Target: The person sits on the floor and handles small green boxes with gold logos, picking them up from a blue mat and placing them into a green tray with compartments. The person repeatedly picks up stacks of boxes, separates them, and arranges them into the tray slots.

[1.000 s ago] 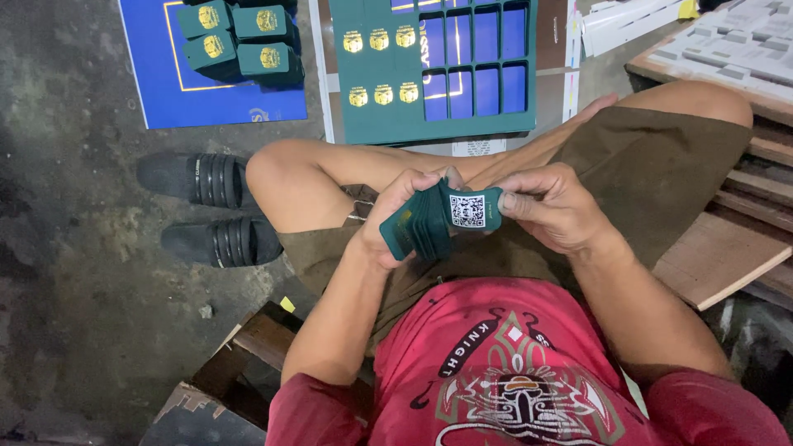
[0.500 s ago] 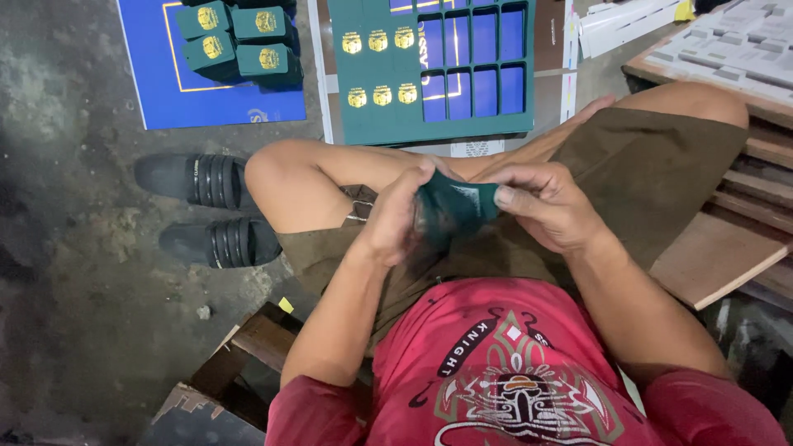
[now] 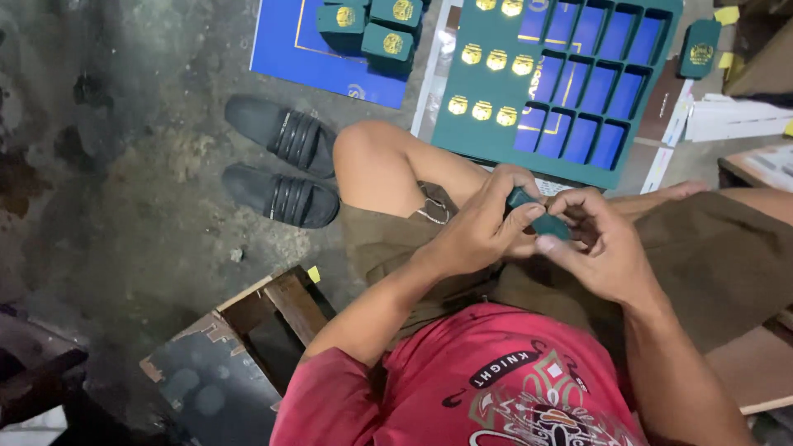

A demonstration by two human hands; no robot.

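Note:
Both hands meet over my lap on a small dark-green cardboard box (image 3: 541,221). My left hand (image 3: 483,227) wraps its near-left side, thumb on top. From the right, my right hand (image 3: 599,248) pinches it with fingers curled; most of the box is hidden by fingers. Beyond my knee, on the floor, lies a green tray (image 3: 496,136) with blue compartments, several holding gold-topped boxes (image 3: 483,109).
A pair of black sandals (image 3: 281,169) sits left of my knee. A blue sheet (image 3: 289,49) at the top carries more green boxes (image 3: 380,25). One single green box (image 3: 700,48) lies at the top right. A dark wooden crate (image 3: 239,347) stands at lower left; wooden boards (image 3: 756,367) at right.
The box showed a white printed label a second ago; now it is turned and largely covered by both hands. The camera view has shifted left.

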